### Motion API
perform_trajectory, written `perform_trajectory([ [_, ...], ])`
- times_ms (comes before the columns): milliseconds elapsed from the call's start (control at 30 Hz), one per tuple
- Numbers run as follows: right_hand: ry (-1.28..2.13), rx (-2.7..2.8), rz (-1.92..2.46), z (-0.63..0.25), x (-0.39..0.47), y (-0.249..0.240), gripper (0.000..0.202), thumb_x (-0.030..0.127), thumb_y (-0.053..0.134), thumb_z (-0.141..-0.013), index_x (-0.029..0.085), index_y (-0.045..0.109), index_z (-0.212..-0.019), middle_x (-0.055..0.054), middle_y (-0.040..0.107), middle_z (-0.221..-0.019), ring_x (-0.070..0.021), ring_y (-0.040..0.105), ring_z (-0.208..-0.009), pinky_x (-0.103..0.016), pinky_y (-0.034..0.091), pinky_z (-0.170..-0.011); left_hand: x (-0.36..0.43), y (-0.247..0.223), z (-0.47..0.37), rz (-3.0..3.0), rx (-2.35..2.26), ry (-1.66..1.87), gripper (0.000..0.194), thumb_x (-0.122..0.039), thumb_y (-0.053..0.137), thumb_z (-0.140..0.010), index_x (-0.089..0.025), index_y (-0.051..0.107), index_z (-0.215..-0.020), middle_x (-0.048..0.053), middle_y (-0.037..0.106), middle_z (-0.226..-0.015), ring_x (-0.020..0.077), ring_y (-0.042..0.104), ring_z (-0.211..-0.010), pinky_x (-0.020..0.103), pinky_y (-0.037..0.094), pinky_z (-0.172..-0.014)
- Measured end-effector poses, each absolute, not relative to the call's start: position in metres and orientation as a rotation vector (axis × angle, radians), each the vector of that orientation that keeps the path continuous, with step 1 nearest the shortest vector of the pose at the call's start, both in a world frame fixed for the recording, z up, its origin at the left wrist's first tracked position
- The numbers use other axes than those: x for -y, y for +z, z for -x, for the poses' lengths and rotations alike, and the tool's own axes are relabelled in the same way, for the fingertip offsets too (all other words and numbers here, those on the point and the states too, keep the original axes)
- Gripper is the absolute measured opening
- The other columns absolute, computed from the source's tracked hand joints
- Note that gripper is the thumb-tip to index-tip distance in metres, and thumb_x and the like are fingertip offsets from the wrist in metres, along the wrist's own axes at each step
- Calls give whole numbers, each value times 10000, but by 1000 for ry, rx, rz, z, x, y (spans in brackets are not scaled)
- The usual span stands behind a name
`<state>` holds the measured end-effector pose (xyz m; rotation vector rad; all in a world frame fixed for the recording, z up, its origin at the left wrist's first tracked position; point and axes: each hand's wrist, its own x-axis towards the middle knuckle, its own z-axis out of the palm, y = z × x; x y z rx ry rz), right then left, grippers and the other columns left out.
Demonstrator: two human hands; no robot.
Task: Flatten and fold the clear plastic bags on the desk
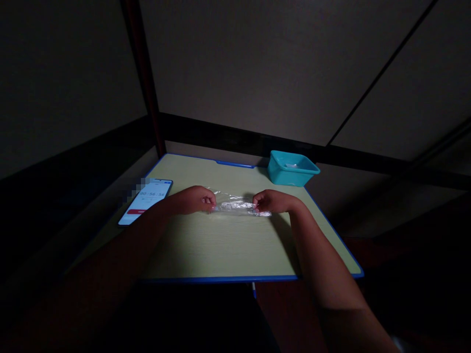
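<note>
A clear, shiny plastic sheet or bag (235, 205) stretches between my two hands over the middle of the table. My left hand (200, 199) pinches its left end with curled fingers. At its right end my right hand (270, 201) is closed on the plastic in the same way. The plastic looks creased and catches the light; whether anything lies inside it I cannot tell. Both hands are just above the tabletop.
The pale table (221, 255) has a blue edge. A turquoise basket (294, 177) with something small and pale inside stands at the back right corner. On the left lies a phone (147, 200) with its screen lit. Walls rise behind the table.
</note>
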<state>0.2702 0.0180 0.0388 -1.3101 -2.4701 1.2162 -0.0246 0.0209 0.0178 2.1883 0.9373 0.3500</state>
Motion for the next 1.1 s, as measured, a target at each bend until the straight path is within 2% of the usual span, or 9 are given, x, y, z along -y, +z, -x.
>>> perform_trajectory([
  [200,1166,2470,1344,-273,-20,38,89,238,597,-649,156,598,-684,25,583,-626,-114,488,-595,-245,376,-605,-30,11,30,-2118,-1088,397,232,-388,578,-708,-165,642,-697,4,658,-638,149,606,-618,232,415,-574],
  [367,1150,2451,1359,-273,-23,33,150,291,617,-680,145,602,-710,13,585,-622,-119,504,-594,-248,388,-596,-32,9,29,-2067,-1145,458,199,-354,583,-661,-166,640,-692,1,656,-635,149,599,-619,227,406,-572],
  [567,842,2327,1213,-255,-20,25,325,374,633,-743,130,617,-956,-54,646,-828,-151,571,-735,-272,439,-679,-27,15,24,-2114,-1184,474,201,-364,580,-675,-173,642,-679,-23,636,-609,134,569,-611,217,385,-575],
  [733,614,2353,1164,-235,-16,12,290,291,645,-764,152,636,-1018,-80,661,-955,-178,577,-862,-303,422,-792,-27,15,23,-2099,-1191,507,205,-368,581,-672,-174,642,-690,-11,652,-645,147,579,-639,225,399,-581],
  [867,537,2409,1217,-226,-17,5,218,233,599,-792,164,657,-991,-57,668,-894,-164,571,-816,-290,399,-773,-26,15,22,-2105,-1202,515,228,-383,578,-665,-164,637,-691,2,653,-660,156,585,-656,239,410,-611],
  [1100,753,2370,1284,-232,-25,-1,140,256,564,-789,133,631,-787,-12,610,-700,-114,479,-638,-239,356,-634,-26,18,21,-2089,-1245,546,248,-400,543,-683,-163,615,-685,4,635,-661,157,575,-667,238,410,-613],
])
